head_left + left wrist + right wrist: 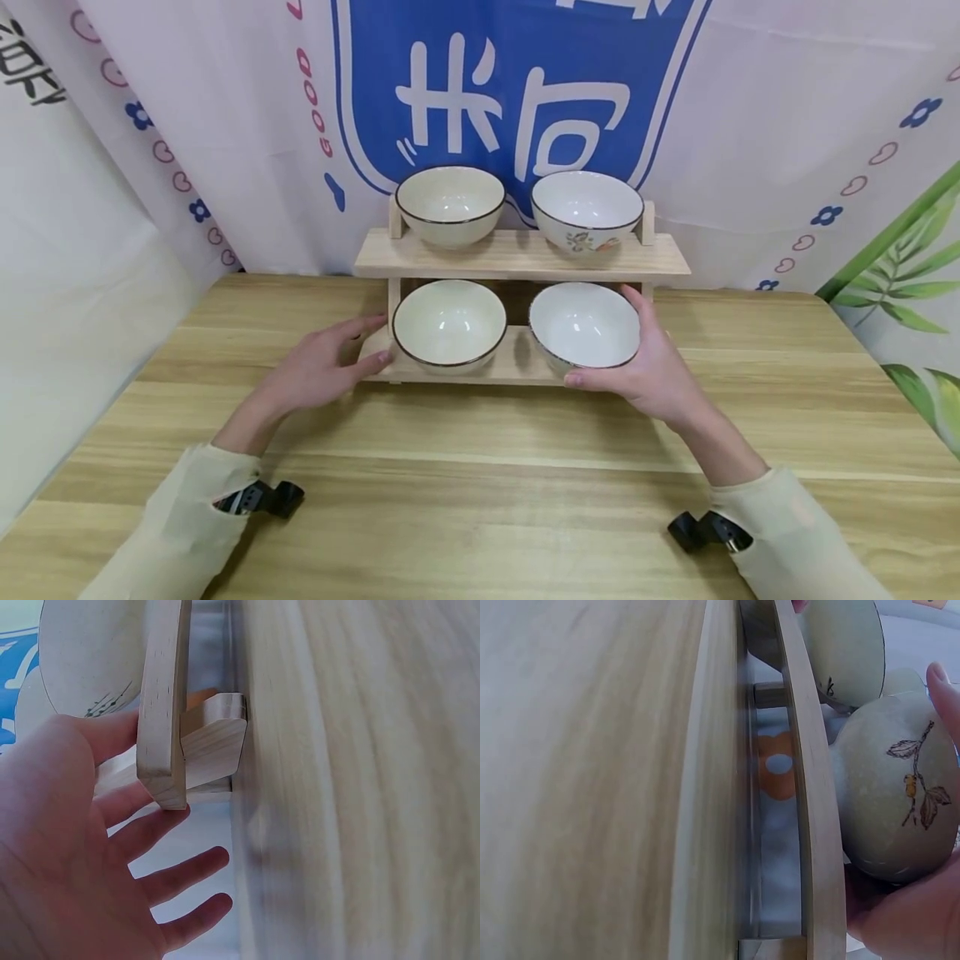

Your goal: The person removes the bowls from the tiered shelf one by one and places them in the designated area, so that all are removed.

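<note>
A two-tier wooden rack (525, 265) holds two bowls on each shelf. My right hand (660, 367) grips the lower right bowl (585, 323), thumb at its front rim and fingers round its far right side. In the right wrist view that bowl (889, 791) shows a leafy branch on its outside, close over the lower shelf (821, 795). My left hand (322, 362) rests at the left end of the lower shelf, beside the cream lower left bowl (450, 323). The left wrist view shows its fingers (184, 877) spread and nearly straight, thumb and forefinger against the shelf board (161, 712).
On the upper shelf stand a cream bowl (450, 204) at left and a flower-painted bowl (587, 208) at right. Behind the rack hangs a printed white cloth (757, 125) with a blue panel. The rack stands near the back edge of the wooden table (480, 500).
</note>
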`<state>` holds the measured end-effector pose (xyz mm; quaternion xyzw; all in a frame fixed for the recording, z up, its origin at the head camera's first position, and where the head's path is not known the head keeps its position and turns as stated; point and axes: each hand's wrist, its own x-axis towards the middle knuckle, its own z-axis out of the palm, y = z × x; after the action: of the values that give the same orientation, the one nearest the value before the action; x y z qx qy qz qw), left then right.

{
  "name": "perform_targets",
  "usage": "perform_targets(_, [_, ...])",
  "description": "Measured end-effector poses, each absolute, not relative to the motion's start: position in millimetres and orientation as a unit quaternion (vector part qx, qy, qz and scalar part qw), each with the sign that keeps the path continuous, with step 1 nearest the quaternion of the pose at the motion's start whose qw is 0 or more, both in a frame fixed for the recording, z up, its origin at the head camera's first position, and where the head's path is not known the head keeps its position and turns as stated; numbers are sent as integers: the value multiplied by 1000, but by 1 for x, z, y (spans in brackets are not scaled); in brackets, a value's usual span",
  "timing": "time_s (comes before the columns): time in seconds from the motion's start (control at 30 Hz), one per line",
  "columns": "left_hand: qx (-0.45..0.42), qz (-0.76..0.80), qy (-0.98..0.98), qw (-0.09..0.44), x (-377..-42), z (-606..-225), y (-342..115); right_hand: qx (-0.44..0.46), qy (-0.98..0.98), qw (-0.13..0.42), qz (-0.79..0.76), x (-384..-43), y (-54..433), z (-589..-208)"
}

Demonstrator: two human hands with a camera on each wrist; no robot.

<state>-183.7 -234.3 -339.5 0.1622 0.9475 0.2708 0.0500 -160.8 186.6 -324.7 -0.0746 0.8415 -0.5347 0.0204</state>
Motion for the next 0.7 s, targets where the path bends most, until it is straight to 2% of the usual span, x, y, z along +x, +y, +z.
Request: perform_targets(0.7, [154, 269, 948, 70, -181, -335, -233, -59, 844, 12, -533, -160, 183, -325])
